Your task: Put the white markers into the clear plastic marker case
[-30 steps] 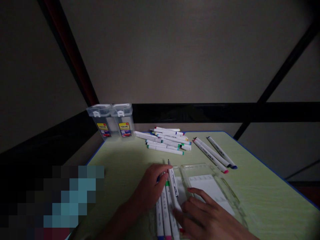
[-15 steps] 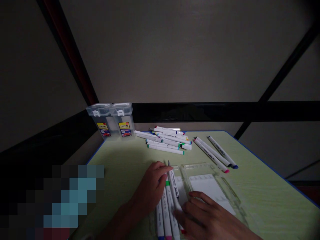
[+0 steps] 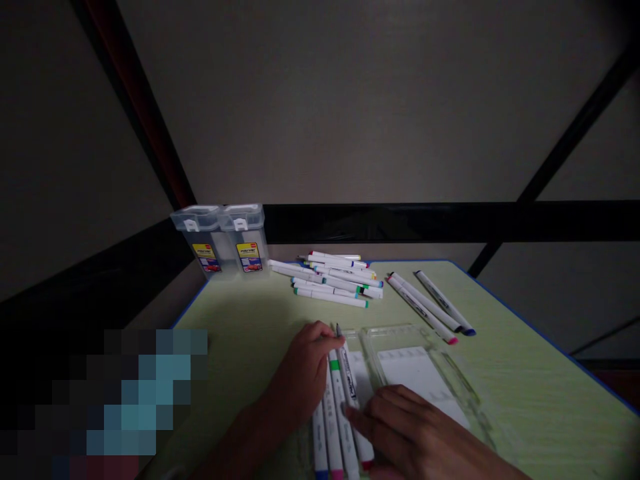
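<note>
A white marker with a red lower cap and a dark upper end lies lengthwise in a clear plastic case. My left hand pinches it near its upper end, thumb and index finger closed. At the lower end, my right hand has curled fingers against the same marker, the thumb low by the red cap. Several white markers with blue, pink and pale ends lie side by side just left of it, partly under my left hand. A white insert shows in the case's right half.
Two clear lidded boxes with yellow labels stand at the back left. A loose pile of white markers lies at the back middle, and a few markers lie at the right. The table has a blue edge; a wall rises behind it.
The red-capped marker has settled straighter beside the others, its lower end shifting slightly right and its red cap more visible. My right fingers have moved a little; my left hand is nearly still.
</note>
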Action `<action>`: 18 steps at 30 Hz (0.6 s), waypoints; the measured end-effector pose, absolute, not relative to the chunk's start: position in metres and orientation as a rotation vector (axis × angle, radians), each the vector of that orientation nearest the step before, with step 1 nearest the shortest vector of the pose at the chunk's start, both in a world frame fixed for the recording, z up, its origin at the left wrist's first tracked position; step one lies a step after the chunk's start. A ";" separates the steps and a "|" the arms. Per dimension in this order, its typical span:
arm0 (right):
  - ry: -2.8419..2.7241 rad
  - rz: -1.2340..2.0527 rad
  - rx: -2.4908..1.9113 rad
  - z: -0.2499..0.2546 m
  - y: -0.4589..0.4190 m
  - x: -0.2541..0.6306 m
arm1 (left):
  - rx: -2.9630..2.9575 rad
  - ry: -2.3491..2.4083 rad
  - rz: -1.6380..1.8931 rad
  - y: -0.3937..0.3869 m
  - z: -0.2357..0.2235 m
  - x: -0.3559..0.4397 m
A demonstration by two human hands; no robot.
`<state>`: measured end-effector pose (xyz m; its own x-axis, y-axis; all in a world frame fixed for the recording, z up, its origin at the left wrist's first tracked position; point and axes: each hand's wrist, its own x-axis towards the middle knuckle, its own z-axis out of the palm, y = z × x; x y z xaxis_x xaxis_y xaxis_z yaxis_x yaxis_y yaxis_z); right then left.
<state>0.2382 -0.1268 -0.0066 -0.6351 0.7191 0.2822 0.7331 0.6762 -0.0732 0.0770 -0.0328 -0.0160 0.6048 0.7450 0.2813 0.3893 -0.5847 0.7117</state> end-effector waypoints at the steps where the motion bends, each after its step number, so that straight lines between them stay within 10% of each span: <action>1: -2.601 -0.054 -1.169 -0.006 -0.127 0.238 | 2.233 0.897 0.765 -0.033 -0.015 0.077; 18: -2.576 0.011 -1.166 -0.008 -0.125 0.238 | 2.252 0.911 0.783 -0.033 -0.017 0.077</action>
